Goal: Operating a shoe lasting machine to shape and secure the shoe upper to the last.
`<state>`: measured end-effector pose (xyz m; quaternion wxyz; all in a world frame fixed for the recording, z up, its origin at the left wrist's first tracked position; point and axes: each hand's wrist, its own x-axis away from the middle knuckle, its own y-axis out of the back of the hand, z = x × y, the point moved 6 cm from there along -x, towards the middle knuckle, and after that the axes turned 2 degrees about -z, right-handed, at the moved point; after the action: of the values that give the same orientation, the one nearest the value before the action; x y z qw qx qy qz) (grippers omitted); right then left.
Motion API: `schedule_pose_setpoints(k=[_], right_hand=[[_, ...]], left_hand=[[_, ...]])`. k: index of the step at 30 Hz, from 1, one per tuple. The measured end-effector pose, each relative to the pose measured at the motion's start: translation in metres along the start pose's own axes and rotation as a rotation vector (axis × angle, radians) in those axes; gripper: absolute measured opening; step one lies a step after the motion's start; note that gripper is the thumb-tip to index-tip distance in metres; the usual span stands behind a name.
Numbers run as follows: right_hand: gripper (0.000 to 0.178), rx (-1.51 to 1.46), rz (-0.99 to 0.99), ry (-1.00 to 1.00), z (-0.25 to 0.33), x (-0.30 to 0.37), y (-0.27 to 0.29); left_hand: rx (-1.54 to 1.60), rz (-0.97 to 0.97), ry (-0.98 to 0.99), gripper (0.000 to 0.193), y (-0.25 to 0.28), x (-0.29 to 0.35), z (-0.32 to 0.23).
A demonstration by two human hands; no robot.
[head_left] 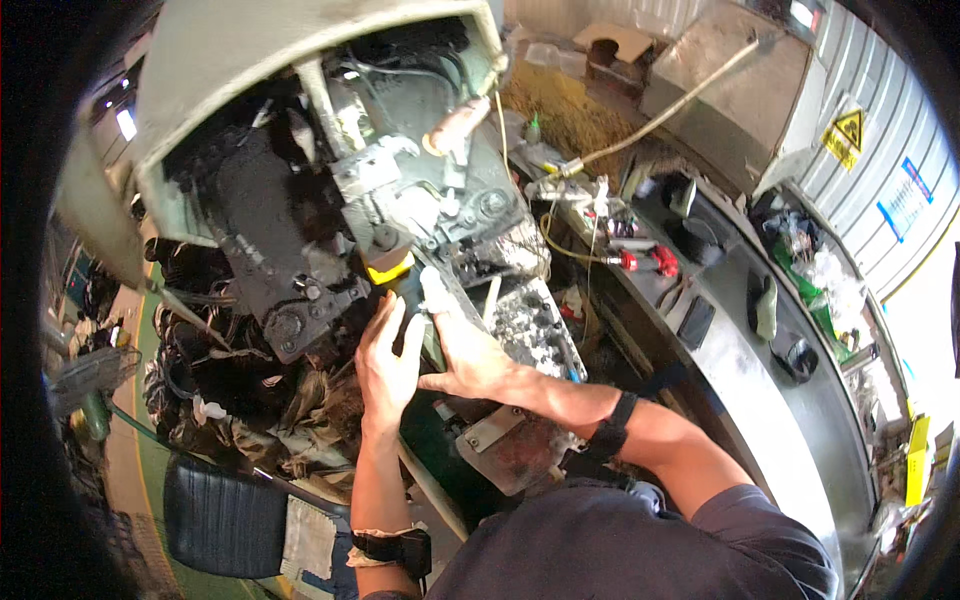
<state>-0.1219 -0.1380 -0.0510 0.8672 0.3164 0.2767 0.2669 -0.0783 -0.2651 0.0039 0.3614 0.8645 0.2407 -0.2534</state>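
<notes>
My left hand (pixel 388 365) reaches up to the machine in the middle, its fingers stretched out and the thumb apart. Just beyond its fingertips is a dark block with a yellow band (pixel 390 270). My right hand (pixel 468 355) is close beside it, fingers pointing up along a pale metal bar and thumb stretched toward my left hand. Glare washes out its fingertips, and whether they touch the block cannot be made out. Around both hands stands a grimy grey machine (pixel 270 200) with a pale curved housing (pixel 230 60). No held object shows in either hand.
To the right runs a metal bench (pixel 800 430) bearing a dark flat phone-like thing (pixel 697 322), a red-ended air fitting (pixel 655 261) and black dishes (pixel 700 240). A black stool seat (pixel 222 515) stands at lower left. A long pole (pixel 665 105) slants across the back right.
</notes>
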Motion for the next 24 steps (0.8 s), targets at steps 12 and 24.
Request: schedule_pose_setpoints(k=[12,24], right_hand=[[0.111,-0.916,0.242,-0.519,0.062,0.055,0.062],[0.108,-0.358,-0.311,0.120,0.004,0.242,0.126]], left_hand=[[0.880,-0.384,0.649,0.058,0.016,0.035,0.027],[1.301,0.015,0.618,0.040,-0.075,0.038,-0.133]])
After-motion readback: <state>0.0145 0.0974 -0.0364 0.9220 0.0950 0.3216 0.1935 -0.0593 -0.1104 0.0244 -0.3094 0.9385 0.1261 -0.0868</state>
